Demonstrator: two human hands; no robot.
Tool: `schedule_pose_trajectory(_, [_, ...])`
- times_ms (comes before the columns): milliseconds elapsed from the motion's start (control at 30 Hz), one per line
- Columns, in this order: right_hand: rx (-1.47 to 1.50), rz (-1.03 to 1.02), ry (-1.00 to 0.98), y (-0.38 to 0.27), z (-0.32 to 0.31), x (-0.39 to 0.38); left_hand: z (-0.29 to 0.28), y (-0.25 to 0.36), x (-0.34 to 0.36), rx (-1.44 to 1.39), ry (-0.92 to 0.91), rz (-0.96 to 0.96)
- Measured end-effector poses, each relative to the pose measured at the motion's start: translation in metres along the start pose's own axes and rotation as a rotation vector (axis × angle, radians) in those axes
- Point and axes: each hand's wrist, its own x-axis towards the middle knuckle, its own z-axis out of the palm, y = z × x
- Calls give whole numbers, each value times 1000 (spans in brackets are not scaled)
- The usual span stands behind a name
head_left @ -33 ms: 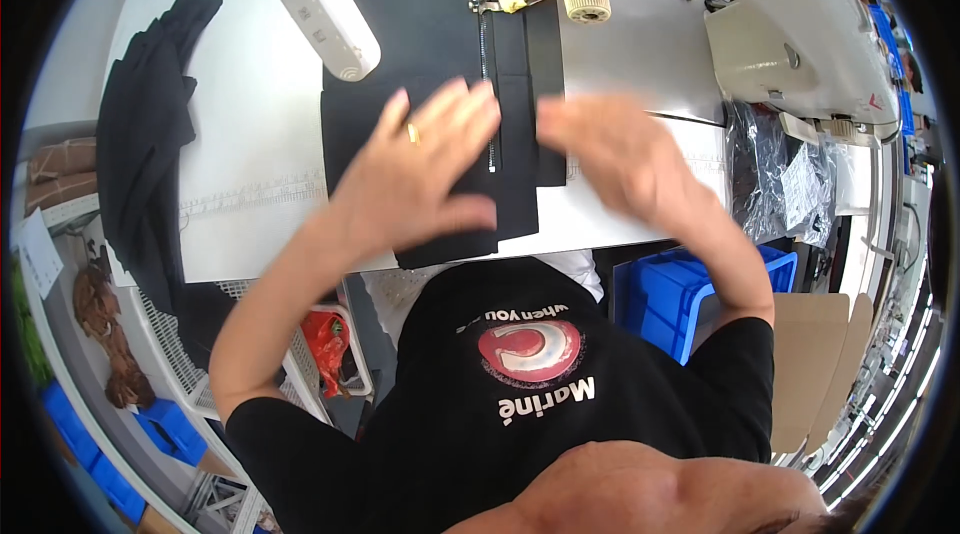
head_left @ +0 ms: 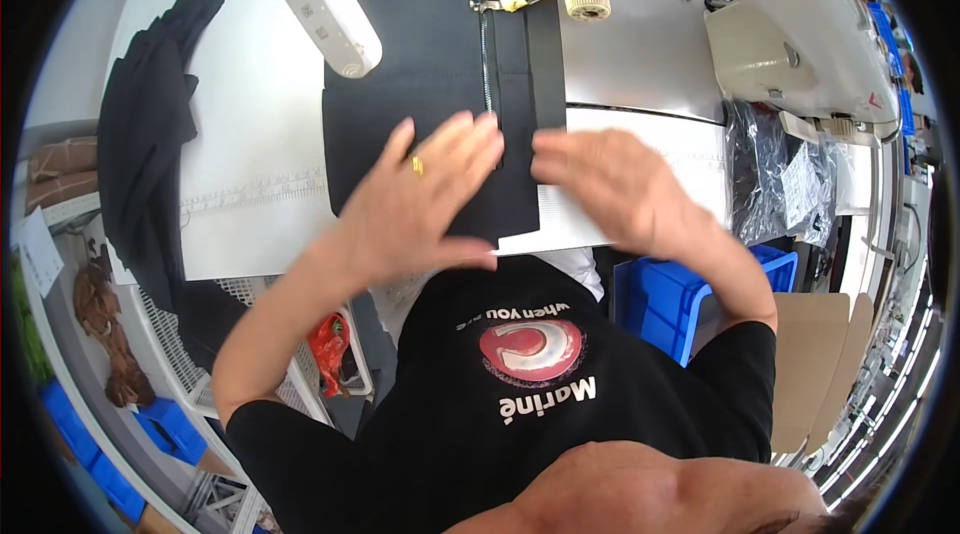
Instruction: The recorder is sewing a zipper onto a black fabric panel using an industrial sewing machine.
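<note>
Two bare hands are at work: the left hand [head_left: 425, 179] is held flat, fingers stretched and thumb set apart, while the right hand [head_left: 615, 179] keeps its fingers together, pointing left. Neither grips anything that I can see; whether they press or hover, I cannot tell. Partly under the left hand runs a metal-toothed zipper [head_left: 487, 59], lying along a black fabric panel [head_left: 400, 39] spread on the white sewing table [head_left: 235, 134]. The zipper's long axis goes near to far, almost straight, its far end pointing to the presser foot [head_left: 488, 4] of the sewing machine [head_left: 800, 4]. By my reading it is early on: the zipper is laid in line, but its visible length is on the near side of the foot and seems left to sew. Stitching is too small to make out. Farther left is a black cloth pile [head_left: 150, 124]; right, a plastic-wrapped bundle [head_left: 765, 179] and, nearer, a blue crate [head_left: 655, 309].
</note>
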Motion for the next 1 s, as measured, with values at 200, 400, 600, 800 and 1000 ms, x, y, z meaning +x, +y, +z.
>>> schedule_pose_trajectory(200, [3,-11,99,-33,24,0,30,41,-27,95,419,-118])
schedule_pose_trajectory(400, [74,180,327,-33,-24,14,-31,31,2,192,785,-121])
schedule_pose_trajectory(600, [-166,-43,-61,-31,24,27,-82,21,22,205,679,-55])
schedule_pose_trajectory(800, [81,319,267,-12,5,40,-88,19,29,74,674,-47])
schedule_pose_trajectory(1000, [-222,127,331,-15,14,33,-83,16,35,-46,726,8])
